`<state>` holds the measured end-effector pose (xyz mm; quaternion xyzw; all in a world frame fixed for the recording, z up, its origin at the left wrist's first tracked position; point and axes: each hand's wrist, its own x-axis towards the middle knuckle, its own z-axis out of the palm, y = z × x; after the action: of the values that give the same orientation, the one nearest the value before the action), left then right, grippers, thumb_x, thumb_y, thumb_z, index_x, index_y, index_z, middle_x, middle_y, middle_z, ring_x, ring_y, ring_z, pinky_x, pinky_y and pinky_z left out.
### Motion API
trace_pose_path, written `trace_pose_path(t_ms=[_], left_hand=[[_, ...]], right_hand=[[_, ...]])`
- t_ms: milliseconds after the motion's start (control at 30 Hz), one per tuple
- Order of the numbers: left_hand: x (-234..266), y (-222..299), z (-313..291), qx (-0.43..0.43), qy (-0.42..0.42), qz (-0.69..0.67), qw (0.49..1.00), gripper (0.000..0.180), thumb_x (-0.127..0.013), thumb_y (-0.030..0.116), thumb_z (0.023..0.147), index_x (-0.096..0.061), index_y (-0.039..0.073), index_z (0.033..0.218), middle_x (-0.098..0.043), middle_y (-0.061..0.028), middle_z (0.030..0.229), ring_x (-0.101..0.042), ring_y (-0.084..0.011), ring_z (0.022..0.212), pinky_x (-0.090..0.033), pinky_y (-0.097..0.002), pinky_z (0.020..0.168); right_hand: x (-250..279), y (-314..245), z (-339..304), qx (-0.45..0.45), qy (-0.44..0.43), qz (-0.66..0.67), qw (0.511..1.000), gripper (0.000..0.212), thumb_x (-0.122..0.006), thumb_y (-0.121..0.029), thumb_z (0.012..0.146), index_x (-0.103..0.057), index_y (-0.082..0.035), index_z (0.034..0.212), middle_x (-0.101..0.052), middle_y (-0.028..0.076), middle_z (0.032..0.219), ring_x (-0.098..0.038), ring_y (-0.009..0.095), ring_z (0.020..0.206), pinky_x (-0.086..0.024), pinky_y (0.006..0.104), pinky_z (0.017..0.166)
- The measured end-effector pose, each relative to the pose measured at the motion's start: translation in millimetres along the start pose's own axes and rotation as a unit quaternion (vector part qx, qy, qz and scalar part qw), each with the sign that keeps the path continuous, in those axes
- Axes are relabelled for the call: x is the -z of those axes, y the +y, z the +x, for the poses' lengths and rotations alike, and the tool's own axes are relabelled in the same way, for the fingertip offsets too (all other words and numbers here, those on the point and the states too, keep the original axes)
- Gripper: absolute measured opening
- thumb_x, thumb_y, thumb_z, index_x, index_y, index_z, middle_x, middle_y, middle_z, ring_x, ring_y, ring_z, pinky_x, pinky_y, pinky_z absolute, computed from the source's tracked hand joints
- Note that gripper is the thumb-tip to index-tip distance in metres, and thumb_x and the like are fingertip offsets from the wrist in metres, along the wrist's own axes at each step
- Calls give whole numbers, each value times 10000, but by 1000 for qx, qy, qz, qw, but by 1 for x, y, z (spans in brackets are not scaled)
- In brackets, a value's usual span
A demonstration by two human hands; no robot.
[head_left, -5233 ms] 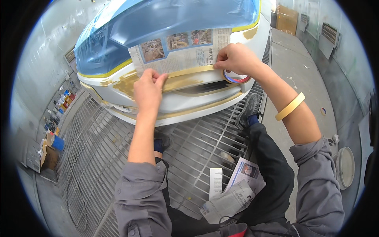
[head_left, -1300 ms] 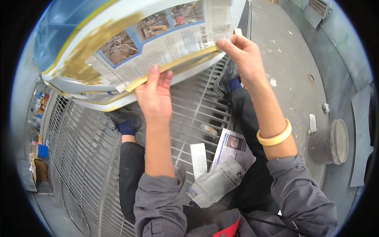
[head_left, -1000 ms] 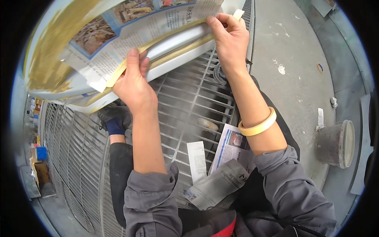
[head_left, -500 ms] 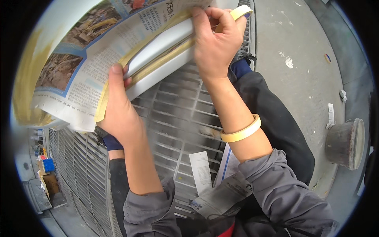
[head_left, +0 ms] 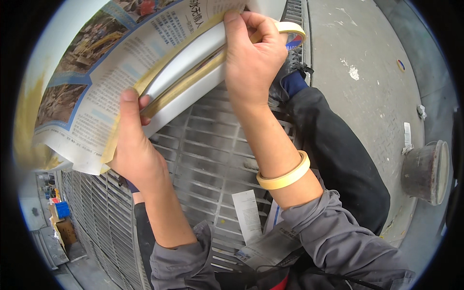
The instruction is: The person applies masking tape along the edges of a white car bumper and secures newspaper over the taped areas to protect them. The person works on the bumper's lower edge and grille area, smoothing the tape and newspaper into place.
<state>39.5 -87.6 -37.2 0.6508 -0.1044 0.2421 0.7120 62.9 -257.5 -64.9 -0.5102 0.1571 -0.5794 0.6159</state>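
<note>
A newspaper sheet (head_left: 104, 89) edged with yellow masking tape lies over a glossy white curved part (head_left: 186, 63), whose lower band (head_left: 181, 101) shows below it. My left hand (head_left: 140, 152) pinches the sheet's taped lower left edge, thumb on top and fingertips in the gap beneath. At the upper end of that edge my right hand (head_left: 253, 60) is closed, its thumb pressing the taped border. A roll of masking tape (head_left: 300, 36) hangs at its fingers. Another tape roll (head_left: 285, 178) sits round my right forearm like a bracelet.
Metal floor grating (head_left: 208, 140) runs beneath. Loose paper pieces (head_left: 247, 215) lie near my lap. To the right, a grimy plastic bucket (head_left: 423, 171) stands by the wall, with a small ring (head_left: 400, 65) on the floor. Boxes (head_left: 63, 224) stand at far left.
Both hands and the newspaper-covered part have shifted a little to the left in view. The left hand is slightly lower, and more of the tape roll at the right hand shows.
</note>
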Motion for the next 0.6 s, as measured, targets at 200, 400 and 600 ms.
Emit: trace_pose_path(t_ms=[200,400,600], left_hand=[[-3,-1,1,-19,14,26,999,181,-833,112,977,-743,6,1094,-775,-68,976,-740,-131,774,-521,-250,655],[-4,0,3,-14,12,33,999,190,-836,124,977,-738,9,1093,-773,-67,985,-736,-124,772,-512,-250,638],[-3,3,4,4,9,28,1000,209,-843,141,971,-739,13,1100,-772,-68,987,-738,-123,773,-509,-252,645]], right_hand=[[-3,1,0,5,24,-36,999,241,-837,-200,948,-750,25,950,-612,-19,797,-509,64,786,-447,243,720],[-9,8,0,75,47,-76,993,261,-861,-213,932,-717,4,937,-601,-18,794,-513,68,759,-457,245,706],[-3,4,6,-80,58,-20,995,262,-874,-189,907,-668,-28,905,-583,76,966,-544,161,800,-498,322,776]])
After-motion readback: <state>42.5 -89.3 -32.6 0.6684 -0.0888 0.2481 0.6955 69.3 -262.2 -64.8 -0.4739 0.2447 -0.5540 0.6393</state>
